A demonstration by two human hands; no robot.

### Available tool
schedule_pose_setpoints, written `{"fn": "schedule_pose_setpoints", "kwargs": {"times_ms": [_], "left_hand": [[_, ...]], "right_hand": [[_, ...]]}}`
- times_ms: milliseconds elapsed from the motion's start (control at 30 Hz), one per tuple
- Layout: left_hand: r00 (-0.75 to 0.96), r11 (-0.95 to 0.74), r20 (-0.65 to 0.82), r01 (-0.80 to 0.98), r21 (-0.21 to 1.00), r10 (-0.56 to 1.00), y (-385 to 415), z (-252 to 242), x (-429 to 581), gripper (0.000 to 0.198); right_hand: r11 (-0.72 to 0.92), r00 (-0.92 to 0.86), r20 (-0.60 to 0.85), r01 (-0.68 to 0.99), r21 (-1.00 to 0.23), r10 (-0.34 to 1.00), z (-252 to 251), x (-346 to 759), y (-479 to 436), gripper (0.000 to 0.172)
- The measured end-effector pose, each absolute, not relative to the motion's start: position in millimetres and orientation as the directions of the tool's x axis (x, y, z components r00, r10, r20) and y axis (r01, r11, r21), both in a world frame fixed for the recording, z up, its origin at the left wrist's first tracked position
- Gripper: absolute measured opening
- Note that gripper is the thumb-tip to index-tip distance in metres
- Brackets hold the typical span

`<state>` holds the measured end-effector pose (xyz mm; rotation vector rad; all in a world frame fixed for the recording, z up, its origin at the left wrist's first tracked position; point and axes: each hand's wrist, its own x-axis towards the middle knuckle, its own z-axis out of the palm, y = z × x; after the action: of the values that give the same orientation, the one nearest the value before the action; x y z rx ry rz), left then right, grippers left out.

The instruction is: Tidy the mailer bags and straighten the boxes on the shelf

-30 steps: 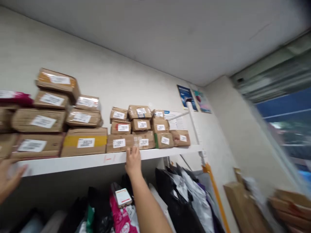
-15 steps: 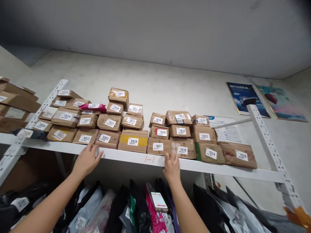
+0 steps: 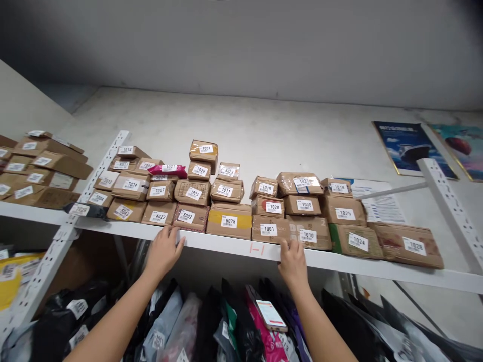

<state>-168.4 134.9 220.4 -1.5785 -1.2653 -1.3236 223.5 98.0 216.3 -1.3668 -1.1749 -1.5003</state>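
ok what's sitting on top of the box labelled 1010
Box 1030 sits on box 1010, with a wider taped box on top of that. Anything farther back is hidden by the box fronts.

Boxes point(image 3: 229, 223) stand stacked along the shelf point(image 3: 219, 243) between the left post point(image 3: 110, 151) and the right post point(image 3: 449, 201), the wall point(image 3: 264, 133) behind them. More boxes are piled left of the left post. At the shelf's front edge, the left hand point(image 3: 163, 251) rests below box 6002 point(image 3: 190, 218), and the right hand point(image 3: 292, 264) below box 1010 point(image 3: 315, 234). Underneath, bags point(image 3: 209, 322) stand side by side, a phone point(image 3: 270, 314) on top of them, near the right hand. Posters point(image 3: 409, 143) hang at upper right.
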Motion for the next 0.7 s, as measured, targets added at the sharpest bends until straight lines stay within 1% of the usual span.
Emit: {"fn": "schedule_pose_setpoints", "kwargs": {"times_ms": [233,433,600,700], "left_hand": [[0.012,-0.248,0.971,0.968,0.049,0.238,134,220,-171,0.039],[0.027,-0.235,0.966,0.971,0.035,0.257,132,221,-172,0.04],[0.043,-0.257,0.954,0.966,0.036,0.298,128,224,-173,0.044],[0.05,-0.254,0.947,0.967,0.034,0.316,127,225,-173,0.048]], "right_hand": [[-0.285,-0.119,0.993,0.951,0.122,0.027,217,222,98,0.044],[-0.261,-0.052,0.993,0.962,0.079,0.11,219,222,96,0.043],[-0.188,-0.025,0.986,0.981,0.056,0.165,219,219,89,0.042],[-0.199,-0.007,0.981,0.979,0.047,0.196,220,218,88,0.045]]}}
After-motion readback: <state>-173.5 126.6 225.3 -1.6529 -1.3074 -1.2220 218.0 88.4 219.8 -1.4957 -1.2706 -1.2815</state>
